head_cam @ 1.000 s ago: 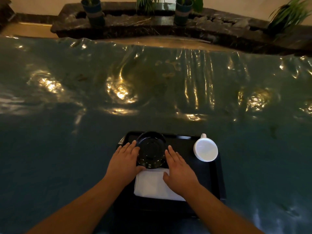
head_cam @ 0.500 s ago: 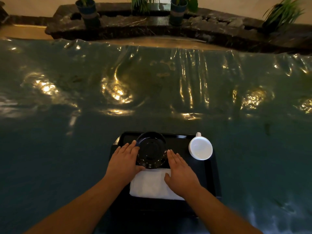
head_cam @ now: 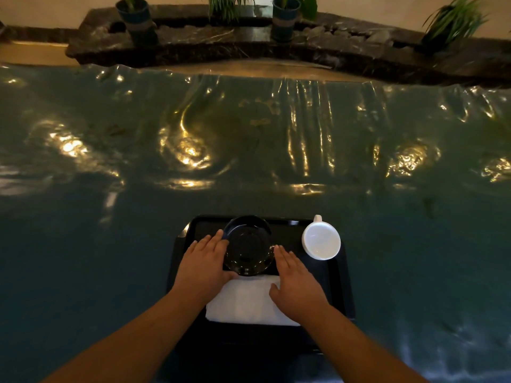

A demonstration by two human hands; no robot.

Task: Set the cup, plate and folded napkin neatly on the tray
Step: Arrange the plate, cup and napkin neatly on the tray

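Nothing had shifted since before: our left hand (head_cam: pixel 203 265) and right hand (head_cam: pixel 297 283) still lay flat and open beside the round black plate (head_cam: pixel 247 246), squaring it above the folded white napkin (head_cam: pixel 246 302) on the black rectangular tray (head_cam: pixel 341 288), white cup (head_cam: pixel 320 241) at its far right corner.

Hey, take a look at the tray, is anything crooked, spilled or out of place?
Nothing is spilled or broken. The white cup sits at the far right corner of the black tray, partly over its rim. The dark plate and the folded napkin lie squarely between the left hand and right hand.
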